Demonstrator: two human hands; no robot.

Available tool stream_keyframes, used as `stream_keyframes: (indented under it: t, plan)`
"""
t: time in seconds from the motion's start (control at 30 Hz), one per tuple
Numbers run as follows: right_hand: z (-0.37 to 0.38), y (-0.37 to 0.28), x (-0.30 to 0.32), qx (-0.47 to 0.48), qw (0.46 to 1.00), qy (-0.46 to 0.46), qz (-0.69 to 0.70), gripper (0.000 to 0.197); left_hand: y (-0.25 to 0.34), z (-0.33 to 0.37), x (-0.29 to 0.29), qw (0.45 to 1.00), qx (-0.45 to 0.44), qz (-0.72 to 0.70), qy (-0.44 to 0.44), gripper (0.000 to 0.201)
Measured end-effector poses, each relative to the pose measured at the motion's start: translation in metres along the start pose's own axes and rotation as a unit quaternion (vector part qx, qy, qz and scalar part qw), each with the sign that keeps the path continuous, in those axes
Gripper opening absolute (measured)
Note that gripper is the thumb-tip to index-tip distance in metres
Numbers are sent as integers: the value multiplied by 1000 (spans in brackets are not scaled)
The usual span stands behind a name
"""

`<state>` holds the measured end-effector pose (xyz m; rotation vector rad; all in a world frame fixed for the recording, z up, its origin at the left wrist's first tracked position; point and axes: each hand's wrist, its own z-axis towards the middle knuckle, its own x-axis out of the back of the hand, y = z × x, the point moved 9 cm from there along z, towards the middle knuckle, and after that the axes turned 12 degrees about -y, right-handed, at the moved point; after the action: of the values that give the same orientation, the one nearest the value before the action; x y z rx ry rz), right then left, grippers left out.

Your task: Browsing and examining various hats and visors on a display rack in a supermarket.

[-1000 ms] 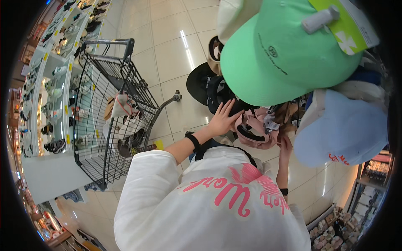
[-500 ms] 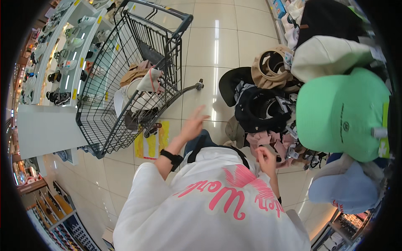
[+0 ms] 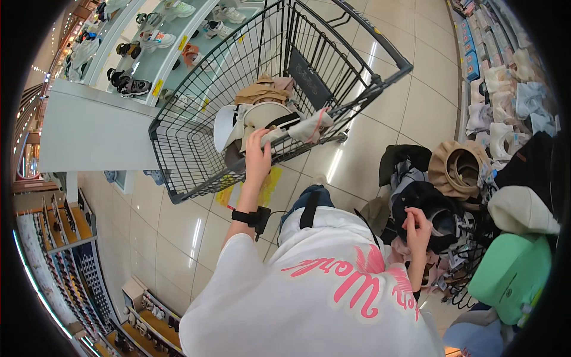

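Note:
My left hand [image 3: 257, 157] reaches to the near side of a black wire shopping cart [image 3: 202, 185], its fingers bent over the top rim. Just inside lie several hats: a cream one with a dark band [image 3: 266, 117], a tan one [image 3: 262, 93] and a white one [image 3: 224, 128]. A pale cloth piece with a pink edge [image 3: 312, 127] hangs over the rim beside my fingers. At the right, my right hand [image 3: 418, 227] is curled closed, with nothing visible in it. Close by it is a black hat [image 3: 419, 196] on the hat rack.
Along the right stand more hats: a tan brimmed one [image 3: 457, 169], a cream cap [image 3: 522, 210] and a green cap [image 3: 511, 276]. A white shelf with shoes [image 3: 157, 40] is behind the cart. Tiled floor [image 3: 380, 113] runs between cart and hats.
My left hand has gone from mid-air to the cart's rim. The view has turned, so the cart sits nearer the centre and the hats farther right. My right hand stays curled.

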<state>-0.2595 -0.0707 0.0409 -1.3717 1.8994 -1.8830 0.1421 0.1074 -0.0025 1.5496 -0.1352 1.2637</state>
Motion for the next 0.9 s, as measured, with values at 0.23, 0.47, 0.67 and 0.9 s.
stream_keyframes:
  t: [0.23,0.47,0.67,0.9]
  plan:
    - [33,-12,-38,-35,998,-45,-3,9,-97,77,-12,719,264,-643,-14,30]
    - [28,1,-46,-152,987,-56,-15,8,-242,182,-88,934,187,-236,-190,49]
    - [3,19,-43,-220,975,-27,-12,8,-273,143,-143,849,299,211,-383,74]
    - [-8,27,-43,-268,963,-33,-16,12,-247,144,-166,871,159,170,-432,33]
